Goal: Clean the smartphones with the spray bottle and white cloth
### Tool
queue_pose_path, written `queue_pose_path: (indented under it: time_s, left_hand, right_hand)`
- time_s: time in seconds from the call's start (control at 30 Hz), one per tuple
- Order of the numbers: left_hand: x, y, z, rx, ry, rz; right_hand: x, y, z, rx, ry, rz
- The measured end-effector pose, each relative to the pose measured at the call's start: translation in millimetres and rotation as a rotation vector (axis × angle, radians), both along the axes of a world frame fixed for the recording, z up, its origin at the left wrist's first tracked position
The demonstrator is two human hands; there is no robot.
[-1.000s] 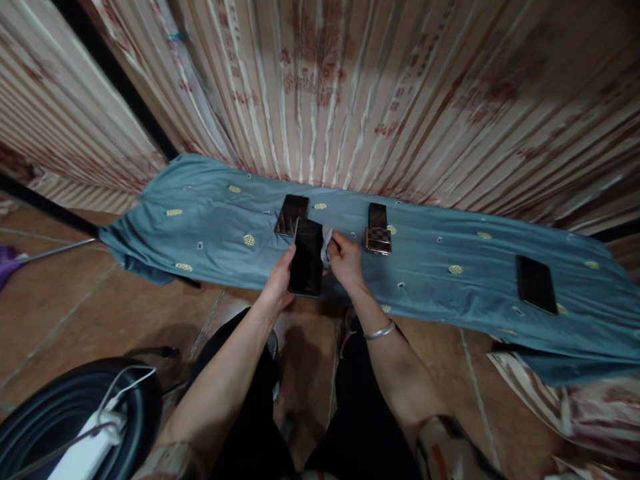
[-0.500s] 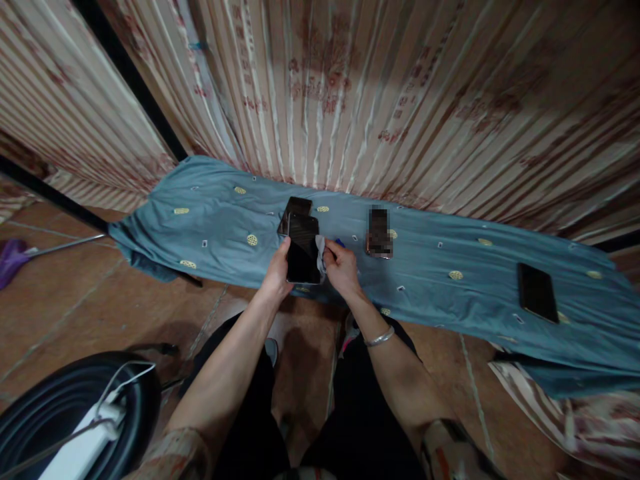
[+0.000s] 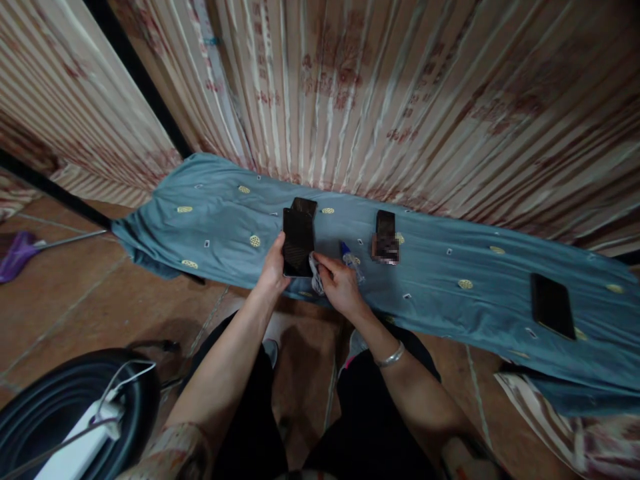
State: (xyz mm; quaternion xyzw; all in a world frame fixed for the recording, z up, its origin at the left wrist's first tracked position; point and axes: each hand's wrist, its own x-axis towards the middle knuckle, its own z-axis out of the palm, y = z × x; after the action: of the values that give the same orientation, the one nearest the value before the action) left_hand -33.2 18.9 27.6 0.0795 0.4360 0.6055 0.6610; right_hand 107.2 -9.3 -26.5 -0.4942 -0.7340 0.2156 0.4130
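Note:
My left hand (image 3: 274, 265) grips a black smartphone (image 3: 299, 241) by its left edge, screen facing up. My right hand (image 3: 341, 283) pinches a grey cloth (image 3: 316, 275) against the lower right edge of that phone. Behind the held phone, a second dark phone (image 3: 305, 205) lies partly hidden on the blue-green sheet (image 3: 225, 227). Just beyond my right hand lies a small clear bottle with a blue cap (image 3: 352, 260).
A dark phone (image 3: 385, 227), partly blurred, lies right of the bottle. Another black phone (image 3: 553, 305) rests at the far right. A striped curtain (image 3: 320, 93) hangs behind. On the floor at left are a black hose coil (image 3: 30, 393), a white power strip (image 3: 75, 443) and a purple broom head (image 3: 17, 257).
My right hand and the cloth have moved down along the phone's right edge. The blue-capped bottle now shows more fully. The camera view has shifted slightly.

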Motion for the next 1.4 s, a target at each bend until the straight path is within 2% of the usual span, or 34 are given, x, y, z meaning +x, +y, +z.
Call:
queue_pose_path:
  time_s: [0.23,0.43,0.6,0.87,1.03,1.4]
  left_hand:
    - [-1,-1,2.2,0.006,-0.027,-0.024]
    - [-12,-3,-5.9,0.056,-0.053,-0.065]
    - [-16,-4,-10.4,0.089,-0.095,-0.104]
    - [-6,-6,-8.7,0.077,-0.076,-0.081]
    - [2,-6,-9.4,0.056,-0.048,-0.13]
    - [17,-11,-5.7,-0.022,-0.041,-0.141]
  right_hand:
    - [0,-4,2.5,0.02,0.03,0.0]
    - [1,-13,5.1,0.055,0.063,0.093]
    - [2,-17,8.0,0.094,-0.016,0.122]
    - [-4,-20,14.9,0.269,-0.199,0.079]
    - [-13,-22,18.7,0.299,-0.184,0.108]
    - [-22,-25,19.9,0.384,-0.161,0.126]
